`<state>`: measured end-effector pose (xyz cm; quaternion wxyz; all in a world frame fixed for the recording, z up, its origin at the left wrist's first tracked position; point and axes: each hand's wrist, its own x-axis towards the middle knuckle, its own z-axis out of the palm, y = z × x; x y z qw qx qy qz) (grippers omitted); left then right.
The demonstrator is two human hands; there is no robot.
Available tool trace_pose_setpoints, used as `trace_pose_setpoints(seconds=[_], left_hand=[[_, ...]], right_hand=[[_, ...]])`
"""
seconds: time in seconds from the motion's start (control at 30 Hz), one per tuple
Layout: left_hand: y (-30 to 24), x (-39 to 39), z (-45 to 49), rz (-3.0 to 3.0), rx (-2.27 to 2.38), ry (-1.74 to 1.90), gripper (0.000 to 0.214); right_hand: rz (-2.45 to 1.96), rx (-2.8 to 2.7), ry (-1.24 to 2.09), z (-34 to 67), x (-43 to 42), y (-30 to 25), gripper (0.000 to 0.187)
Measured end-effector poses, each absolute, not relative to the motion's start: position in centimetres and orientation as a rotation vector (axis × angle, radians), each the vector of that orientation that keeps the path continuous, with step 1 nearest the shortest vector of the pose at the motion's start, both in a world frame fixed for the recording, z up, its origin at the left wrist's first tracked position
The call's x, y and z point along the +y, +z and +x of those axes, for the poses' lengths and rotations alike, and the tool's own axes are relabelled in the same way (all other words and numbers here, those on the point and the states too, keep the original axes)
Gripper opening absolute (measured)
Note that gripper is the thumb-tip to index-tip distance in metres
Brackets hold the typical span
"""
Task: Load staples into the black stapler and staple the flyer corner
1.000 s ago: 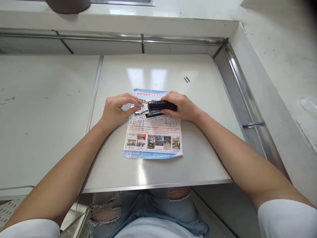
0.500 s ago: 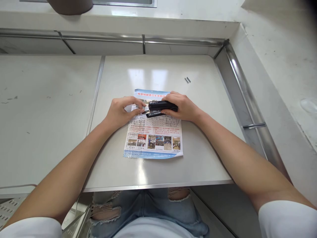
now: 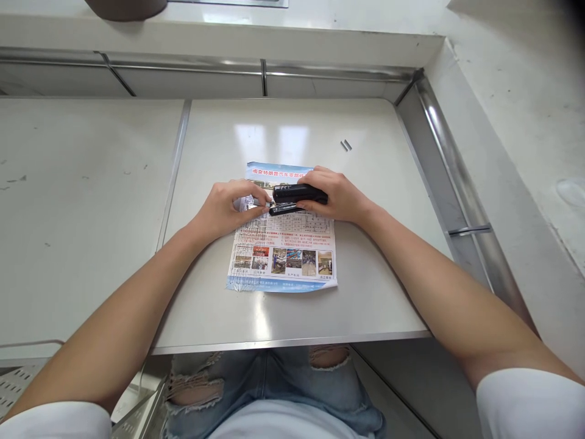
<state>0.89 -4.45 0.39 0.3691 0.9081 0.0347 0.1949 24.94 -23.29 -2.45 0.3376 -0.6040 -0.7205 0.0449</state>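
Note:
A black stapler [image 3: 298,195] lies on its side over a printed colour leaflet [image 3: 283,247] on the steel table [image 3: 365,292]. My right hand [image 3: 338,196] is wrapped round the stapler's rear end and holds it. My left hand [image 3: 225,208] is closed in a pinch at the stapler's front, its fingertips on the silver metal magazine [image 3: 260,206] that sticks out there. What lies between those fingertips is too small to make out.
Two short strips of staples [image 3: 346,145] lie on the table at the back right. A raised steel channel [image 3: 457,183] runs along the right side, a second table top [image 3: 82,201] lies to the left. A dark round object [image 3: 123,7] sits on the back ledge.
My left hand has slid right, closer to the stapler's front, and the silver magazine now shows shorter. My right hand keeps its hold in the same place.

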Motion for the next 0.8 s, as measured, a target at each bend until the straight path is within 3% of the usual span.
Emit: trace_pose_setpoints(seconds=[0.8], left_hand=[[0.43, -4.54, 1.21, 2.399, 0.126, 0.505, 0.007]], right_hand=[[-1.584, -1.876, 0.135, 24.88, -23.28, -2.31, 0.026]])
